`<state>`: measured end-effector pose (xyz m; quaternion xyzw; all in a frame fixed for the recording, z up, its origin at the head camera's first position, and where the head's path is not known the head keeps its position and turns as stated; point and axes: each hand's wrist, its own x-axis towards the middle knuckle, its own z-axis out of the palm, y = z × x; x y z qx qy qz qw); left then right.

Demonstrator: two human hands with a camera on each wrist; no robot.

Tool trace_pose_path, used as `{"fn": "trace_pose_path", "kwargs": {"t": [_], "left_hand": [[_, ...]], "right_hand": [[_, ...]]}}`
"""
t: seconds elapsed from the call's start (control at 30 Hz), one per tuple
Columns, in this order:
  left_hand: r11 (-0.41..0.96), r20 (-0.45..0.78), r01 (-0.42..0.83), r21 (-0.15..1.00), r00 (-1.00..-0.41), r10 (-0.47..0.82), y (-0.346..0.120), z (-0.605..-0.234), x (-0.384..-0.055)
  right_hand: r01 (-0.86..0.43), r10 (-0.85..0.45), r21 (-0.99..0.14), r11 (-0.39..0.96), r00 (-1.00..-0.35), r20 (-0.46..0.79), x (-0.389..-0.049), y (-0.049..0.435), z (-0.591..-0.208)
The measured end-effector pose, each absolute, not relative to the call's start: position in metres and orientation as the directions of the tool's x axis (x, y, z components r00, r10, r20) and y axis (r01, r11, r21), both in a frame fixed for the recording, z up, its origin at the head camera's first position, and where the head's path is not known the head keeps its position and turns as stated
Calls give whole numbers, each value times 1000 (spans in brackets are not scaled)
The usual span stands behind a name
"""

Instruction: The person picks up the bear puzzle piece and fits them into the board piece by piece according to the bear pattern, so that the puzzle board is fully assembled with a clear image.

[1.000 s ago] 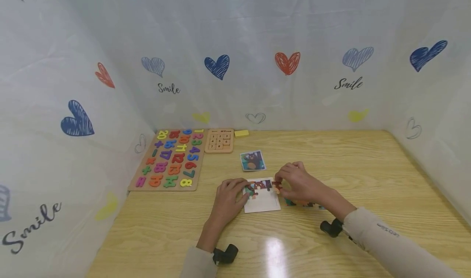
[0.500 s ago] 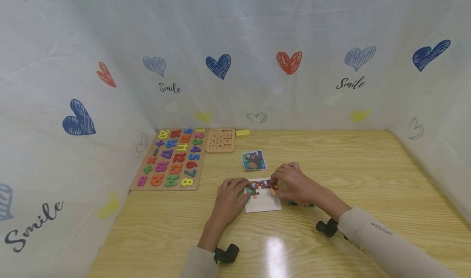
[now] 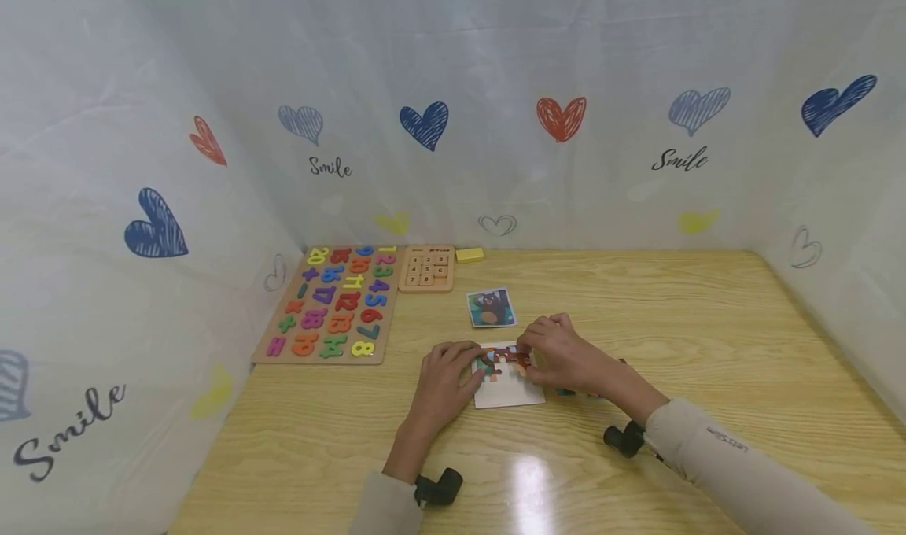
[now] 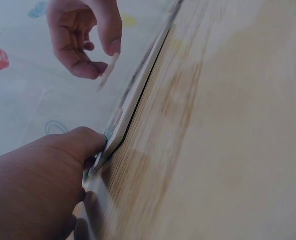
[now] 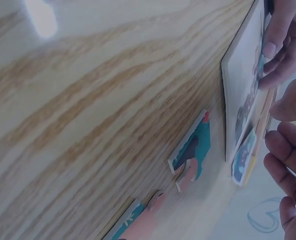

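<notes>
A white puzzle tray (image 3: 511, 392) lies on the wooden table (image 3: 637, 299), with several bear-picture pieces along its top edge. My left hand (image 3: 463, 366) rests on the tray's left edge, its fingers (image 5: 275, 47) lying on the pieces there. My right hand (image 3: 529, 359) pinches one puzzle piece (image 5: 245, 160) just over the tray's upper right part. The left wrist view shows that piece (image 4: 107, 72) held tilted between thumb and fingers, above the tray's rim (image 4: 132, 100). Loose pieces (image 5: 190, 157) lie on the table right of the tray, partly hidden under my right hand.
A bear picture card (image 3: 491, 308) lies just behind the tray. A number board (image 3: 333, 303) with coloured digits, a small wooden sliding number puzzle (image 3: 427, 268) and a yellow block (image 3: 470, 255) sit at the back left. White sheets printed with hearts wall in the table.
My right hand has carried the pinched piece leftward from beside the tray to over its upper right part. My left hand has stayed on the tray's left edge.
</notes>
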<state>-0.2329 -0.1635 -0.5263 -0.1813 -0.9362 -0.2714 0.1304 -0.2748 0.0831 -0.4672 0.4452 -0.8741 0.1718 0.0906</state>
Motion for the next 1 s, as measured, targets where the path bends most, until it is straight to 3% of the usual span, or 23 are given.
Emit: {"fn": "trace_pose_path", "kwargs": {"t": [1.0], "left_hand": [[786,343,411,461,-900,269,-164,-526,-232]], "right_hand": [[-817,-774,-206,539,-577,261,-277,69,-474]]}}
